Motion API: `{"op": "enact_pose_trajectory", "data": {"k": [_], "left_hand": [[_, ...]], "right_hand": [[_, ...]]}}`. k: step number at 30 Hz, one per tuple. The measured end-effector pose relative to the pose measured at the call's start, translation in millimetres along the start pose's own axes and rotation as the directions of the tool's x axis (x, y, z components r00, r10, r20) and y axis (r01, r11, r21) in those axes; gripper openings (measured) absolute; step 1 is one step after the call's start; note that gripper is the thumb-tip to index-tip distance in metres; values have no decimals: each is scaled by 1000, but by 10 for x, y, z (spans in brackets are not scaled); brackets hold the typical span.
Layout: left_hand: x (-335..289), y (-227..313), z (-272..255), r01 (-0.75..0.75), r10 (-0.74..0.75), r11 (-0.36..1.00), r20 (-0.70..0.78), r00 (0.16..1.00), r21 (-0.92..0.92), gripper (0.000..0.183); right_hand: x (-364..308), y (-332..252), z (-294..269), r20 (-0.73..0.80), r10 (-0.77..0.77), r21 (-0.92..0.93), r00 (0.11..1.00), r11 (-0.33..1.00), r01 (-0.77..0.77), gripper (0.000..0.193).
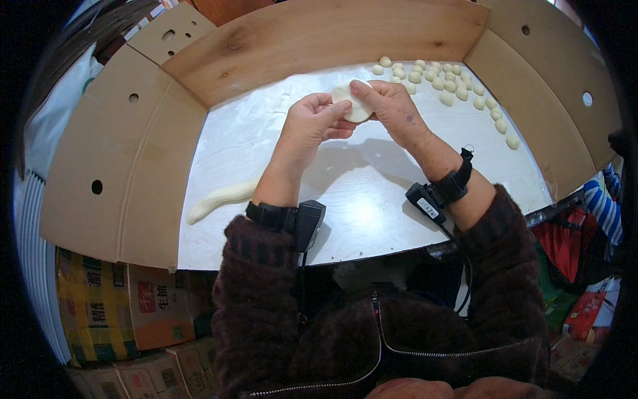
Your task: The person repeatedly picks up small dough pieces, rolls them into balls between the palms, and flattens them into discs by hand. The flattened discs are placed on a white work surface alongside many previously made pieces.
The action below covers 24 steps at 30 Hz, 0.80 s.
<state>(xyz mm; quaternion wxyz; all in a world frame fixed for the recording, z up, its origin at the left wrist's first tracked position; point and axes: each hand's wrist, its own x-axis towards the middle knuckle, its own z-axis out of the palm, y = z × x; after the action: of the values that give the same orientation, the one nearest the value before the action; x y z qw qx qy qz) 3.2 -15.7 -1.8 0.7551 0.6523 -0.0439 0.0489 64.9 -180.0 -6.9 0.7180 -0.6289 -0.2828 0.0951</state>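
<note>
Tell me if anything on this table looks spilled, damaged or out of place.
Nothing stands out. Both hands, left hand and right hand, hold a flat dough round. The small dough balls sit grouped at the far right, and a dough rope lies at the left.

White floured worktop [372,199] was lit brightly from above, glare near its front edge. Plywood boards [319,36] with round holes fenced it at back and both sides. Printed cardboard boxes [126,306] were stacked below left. Red and striped fabric [585,226] sat at right. White corrugated panel [33,253] far left.
</note>
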Motion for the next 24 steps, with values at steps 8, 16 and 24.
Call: {"op": "enact_pose_trajectory", "data": {"k": [8,16,24], "left_hand": [[11,-26,-103,-63,61,997,55,997,37,19],[3,-20,-72,-71,66,997,115,991,41,16],[-10,-21,-54,-50,50,999,67,997,-1,23]], "right_hand": [[-14,-110,29,100,63,138,993,987,-76,52],[-24,-67,-27,83,2,-124,997,992,9,41],[-7,-42,-4,69,55,90,996,994,-61,38]]}}
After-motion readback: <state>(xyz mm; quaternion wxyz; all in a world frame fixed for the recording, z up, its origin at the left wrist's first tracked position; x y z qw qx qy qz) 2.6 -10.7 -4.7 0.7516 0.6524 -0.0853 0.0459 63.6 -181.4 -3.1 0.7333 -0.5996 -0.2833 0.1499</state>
